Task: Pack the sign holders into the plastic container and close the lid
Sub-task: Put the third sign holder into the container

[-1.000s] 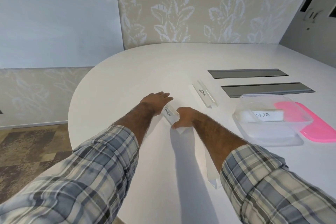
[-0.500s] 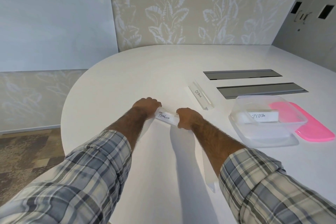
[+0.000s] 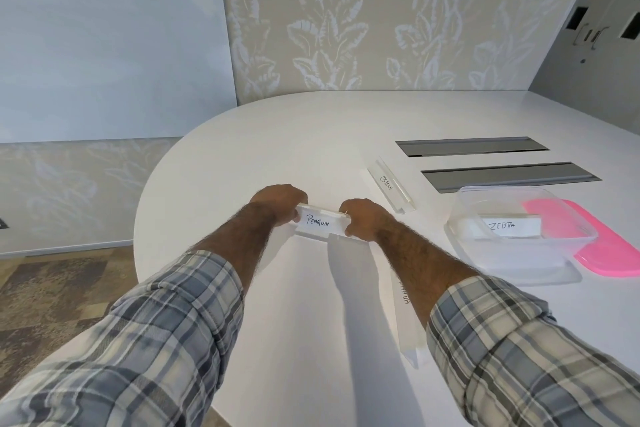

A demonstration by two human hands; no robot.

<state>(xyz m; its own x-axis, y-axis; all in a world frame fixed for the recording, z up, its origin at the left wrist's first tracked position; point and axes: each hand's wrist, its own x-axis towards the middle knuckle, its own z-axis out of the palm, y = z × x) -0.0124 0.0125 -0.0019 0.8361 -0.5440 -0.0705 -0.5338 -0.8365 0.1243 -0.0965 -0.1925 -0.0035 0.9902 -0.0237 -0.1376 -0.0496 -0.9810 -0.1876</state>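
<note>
A clear sign holder marked PENGUIN (image 3: pixel 321 222) is held just above the white table, face toward me. My left hand (image 3: pixel 280 201) grips its left end and my right hand (image 3: pixel 363 220) grips its right end. The clear plastic container (image 3: pixel 519 255) stands open to the right with a ZEBRA sign holder (image 3: pixel 504 226) inside. Its pink lid (image 3: pixel 609 246) lies flat behind and right of it. An OSTRICH sign holder (image 3: pixel 389 188) lies beyond my right hand. Another sign holder (image 3: pixel 407 319) lies partly hidden under my right forearm.
Two grey cable hatches (image 3: pixel 509 175) are set into the table (image 3: pixel 277 135) behind the container. The table's rounded edge curves at the left, with patterned carpet (image 3: pixel 52 288) below. A leaf-patterned wall stands behind.
Both hands closed on the ends of the PENGUIN sign holder, turned it from lying angled on the table until its label faces me, and raised it slightly.
</note>
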